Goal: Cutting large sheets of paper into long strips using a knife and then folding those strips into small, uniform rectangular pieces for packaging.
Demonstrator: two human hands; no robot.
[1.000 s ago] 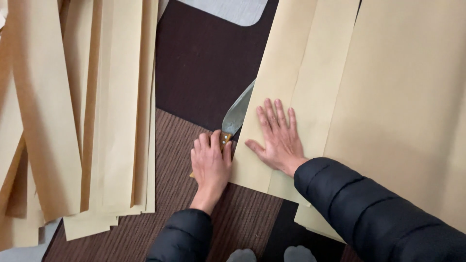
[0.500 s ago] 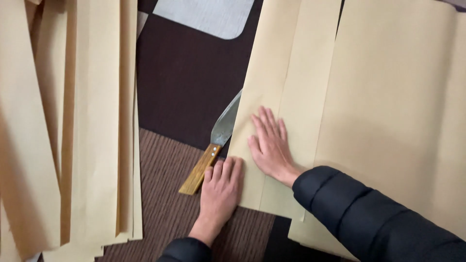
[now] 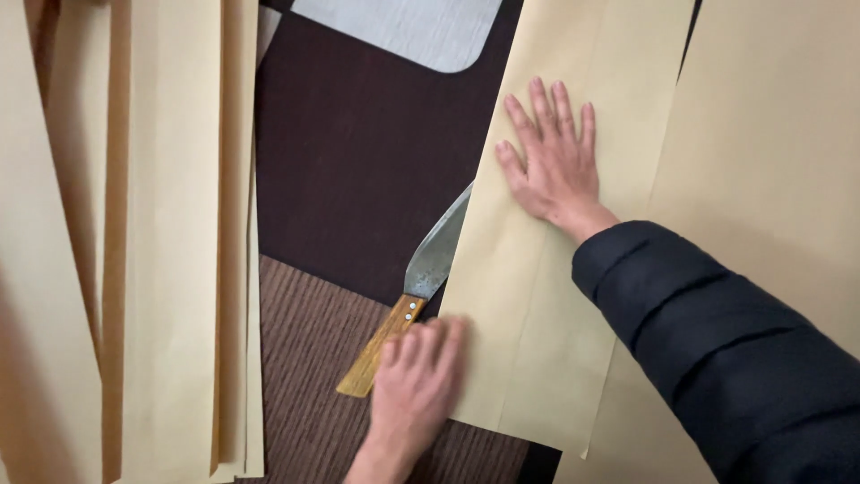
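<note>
We see the right hand [image 3: 555, 157] lying flat and open, fingers spread, on a long folded strip of tan kraft paper [image 3: 528, 296]; it grasps nothing and only presses the sheet down. A dark padded sleeve [image 3: 726, 350] covers that arm and crosses the lower right part of the strip.

Just left of the strip lies a knife with a wooden riveted handle and a worn grey steel blade [image 3: 421, 287]. Its blade tip slips under the strip's left edge, and its handle points down and away from the strip onto a brown ribbed mat [image 3: 305, 376].

The left hand [image 3: 417, 385] is blurred. It rests palm down at the strip's lower left edge, fingers loosely extended, touching the knife handle's upper end; it looks unclenched and we see nothing gripped in it.

Well to the left of the knife lies a stack of similar long tan paper strips [image 3: 170, 233]. Right of the folded strip lies a broad tan paper sheet [image 3: 770, 143]. Above the knife we see a dark brown surface [image 3: 358, 152] and a pale grey rounded panel [image 3: 403, 31].
</note>
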